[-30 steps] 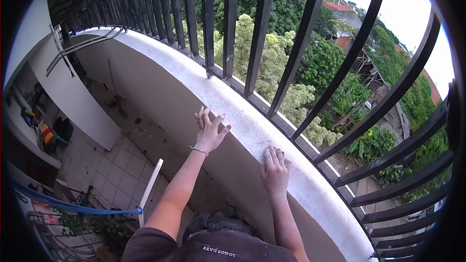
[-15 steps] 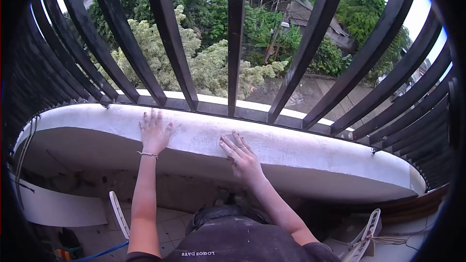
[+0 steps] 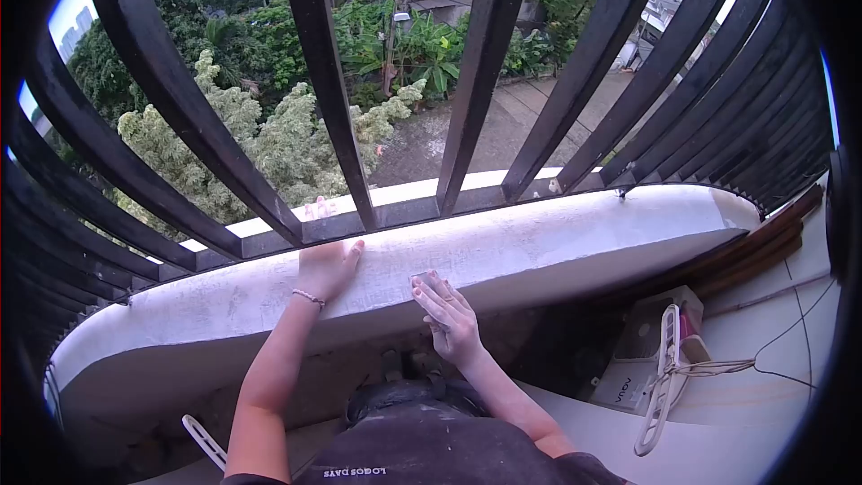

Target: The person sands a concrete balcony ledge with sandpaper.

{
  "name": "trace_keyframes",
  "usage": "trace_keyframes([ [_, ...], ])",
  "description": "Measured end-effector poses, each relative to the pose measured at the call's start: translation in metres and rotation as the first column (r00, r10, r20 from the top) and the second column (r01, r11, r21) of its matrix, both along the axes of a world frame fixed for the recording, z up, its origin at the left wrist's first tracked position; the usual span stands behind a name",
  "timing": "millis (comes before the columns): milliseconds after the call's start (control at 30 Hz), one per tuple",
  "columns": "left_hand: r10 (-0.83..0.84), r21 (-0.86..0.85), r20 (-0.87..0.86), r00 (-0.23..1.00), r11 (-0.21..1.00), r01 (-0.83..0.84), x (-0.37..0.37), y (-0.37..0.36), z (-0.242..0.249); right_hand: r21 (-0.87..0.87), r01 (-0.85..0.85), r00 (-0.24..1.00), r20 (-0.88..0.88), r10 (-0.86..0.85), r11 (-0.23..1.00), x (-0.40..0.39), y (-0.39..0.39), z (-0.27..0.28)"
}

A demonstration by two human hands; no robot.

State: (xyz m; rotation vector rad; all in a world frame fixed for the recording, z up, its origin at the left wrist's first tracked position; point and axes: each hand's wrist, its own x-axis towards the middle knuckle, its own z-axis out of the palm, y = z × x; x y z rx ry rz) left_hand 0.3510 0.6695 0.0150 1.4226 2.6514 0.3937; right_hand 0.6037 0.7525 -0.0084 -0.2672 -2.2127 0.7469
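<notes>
My left hand (image 3: pixel 330 268), with a braided bracelet at the wrist, lies on the white ledge (image 3: pixel 503 238). Its fingers reach beneath the railing's bottom bar (image 3: pixel 404 214), which covers their middle; the fingertips show beyond it and the thumb is spread. Farther right, my right hand (image 3: pixel 451 319) is at the ledge's near edge, its fingers close together and the thumb below. Pale dust coats this hand. A small grey edge shows at its fingertips; what it belongs to is hidden under the fingers.
Dark vertical railing bars (image 3: pixel 480 72) curve along the ledge. Below right stand a white plastic armrest (image 3: pixel 660 386) with cords tied round it, and a box (image 3: pixel 620 388). Another white armrest (image 3: pixel 205 440) is at lower left. Trees (image 3: pixel 269 139) and pavement lie beyond the railing.
My view has turned to the right. The left hand, earlier flat on the ledge's face, now has its fingers under the bottom bar. My right hand sits slightly lower against the ledge's edge.
</notes>
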Motion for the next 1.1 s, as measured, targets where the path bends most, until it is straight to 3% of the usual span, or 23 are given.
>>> trace_keyframes([
  [100, -0.060, -0.013, 0.095, 0.994, 0.998, 0.062, 0.016, 0.027, 0.002, 0.062, 0.045, 0.999, 0.012, -0.046, 0.997, 0.016, 0.010, -0.004],
  [200, -0.187, 0.151, -0.047, 0.981, 0.970, 0.192, 0.030, 0.049, -0.020, 0.085, 0.186, 0.983, -0.013, -0.186, 0.979, 0.032, 0.018, -0.010],
  [300, -0.175, -0.111, 0.220, 0.960, 0.973, 0.202, 0.053, 0.076, 0.014, 0.077, 0.306, 0.952, -0.030, -0.305, 0.949, 0.049, 0.029, -0.010],
  [333, -0.254, 0.084, 0.073, 0.964, 0.965, 0.248, 0.057, 0.082, -0.008, 0.072, 0.336, 0.942, -0.040, -0.334, 0.939, 0.054, 0.032, -0.010],
  [567, -0.328, 0.038, 0.188, 0.926, 0.944, 0.327, 0.100, 0.139, -0.001, 0.055, 0.489, 0.872, -0.060, -0.486, 0.870, 0.082, 0.044, -0.009],
  [767, -0.428, 0.213, 0.078, 0.900, 0.889, 0.404, 0.135, 0.173, -0.010, 0.062, 0.540, 0.842, -0.037, -0.539, 0.840, 0.098, 0.048, -0.012],
  [800, -0.441, 0.115, 0.163, 0.882, 0.897, 0.427, 0.140, 0.179, -0.005, 0.063, 0.544, 0.839, -0.024, -0.543, 0.837, 0.100, 0.050, -0.010],
  [900, -0.516, 0.200, -0.025, 0.857, 0.837, 0.510, 0.157, 0.183, -0.016, 0.079, 0.526, 0.848, 0.023, -0.529, 0.847, 0.103, 0.060, 0.001],
  [933, -0.553, 0.076, 0.011, 0.833, 0.831, 0.551, 0.162, 0.182, -0.015, 0.096, 0.501, 0.861, 0.043, -0.507, 0.860, 0.103, 0.065, 0.005],
  [1033, -0.747, 0.142, -0.156, 0.647, 0.631, 0.763, 0.167, 0.156, -0.023, 0.148, 0.417, 0.896, 0.102, -0.433, 0.897, 0.096, 0.074, 0.024],
  [1067, -0.809, 0.147, -0.070, 0.583, 0.570, 0.809, 0.161, 0.143, -0.023, 0.154, 0.383, 0.906, 0.127, -0.403, 0.911, 0.091, 0.074, 0.032],
  [1100, -0.796, 0.124, -0.083, 0.600, 0.589, 0.799, 0.154, 0.128, -0.019, 0.161, 0.349, 0.916, 0.150, -0.372, 0.923, 0.085, 0.075, 0.037],
])
